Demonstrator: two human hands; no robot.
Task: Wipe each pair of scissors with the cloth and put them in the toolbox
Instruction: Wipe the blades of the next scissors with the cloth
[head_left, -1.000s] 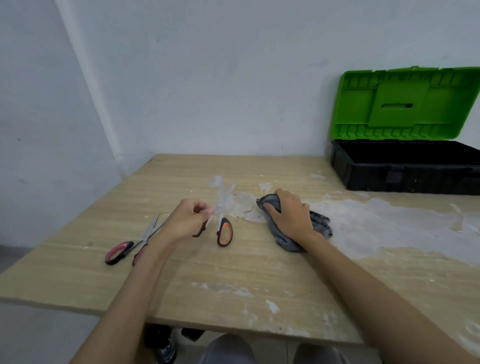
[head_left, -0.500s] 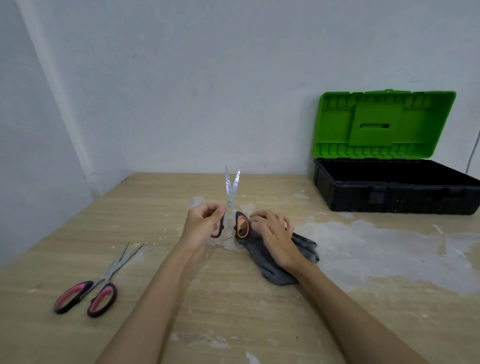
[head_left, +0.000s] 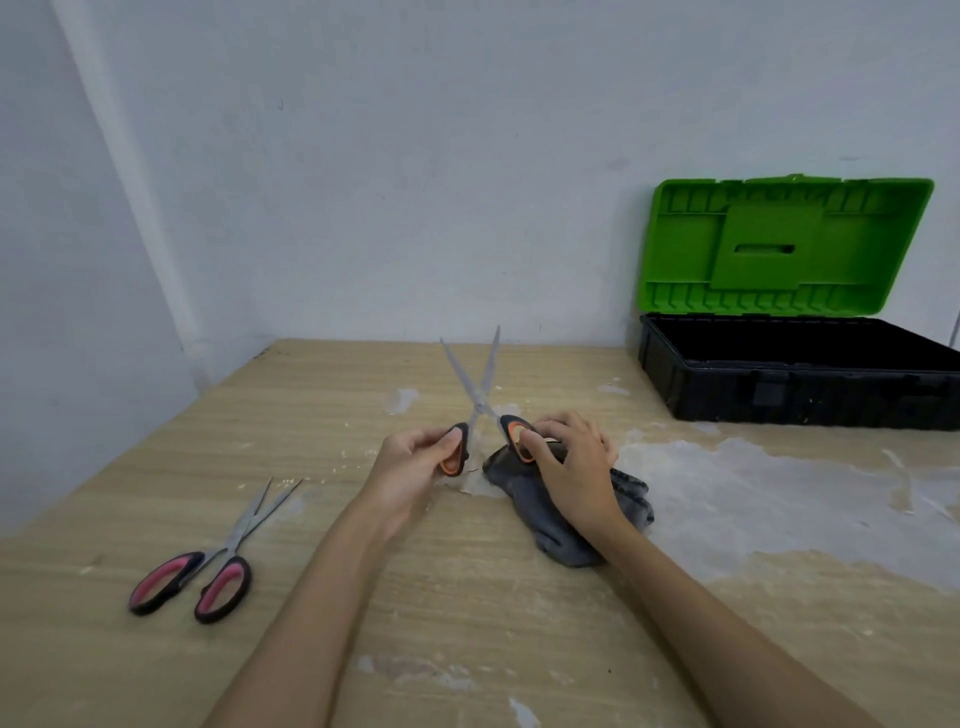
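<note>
Orange-handled steel scissors (head_left: 475, 397) stood splayed, each loop pinched by left hand (head_left: 410, 467) and right hand (head_left: 574, 467) over crumpled grey cloth (head_left: 561, 525).

place: workshop | cues: plaster-stained wooden bench (head_left: 467, 597), open toolbox (head_left: 795, 374) (green lid), bare walls

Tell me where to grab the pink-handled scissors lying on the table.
Take the pink-handled scissors by the handle loops, coming from above on the near left. They lie flat, loops toward the person, blades slightly open and pointing away, so the loops look the safest grip.
</note>
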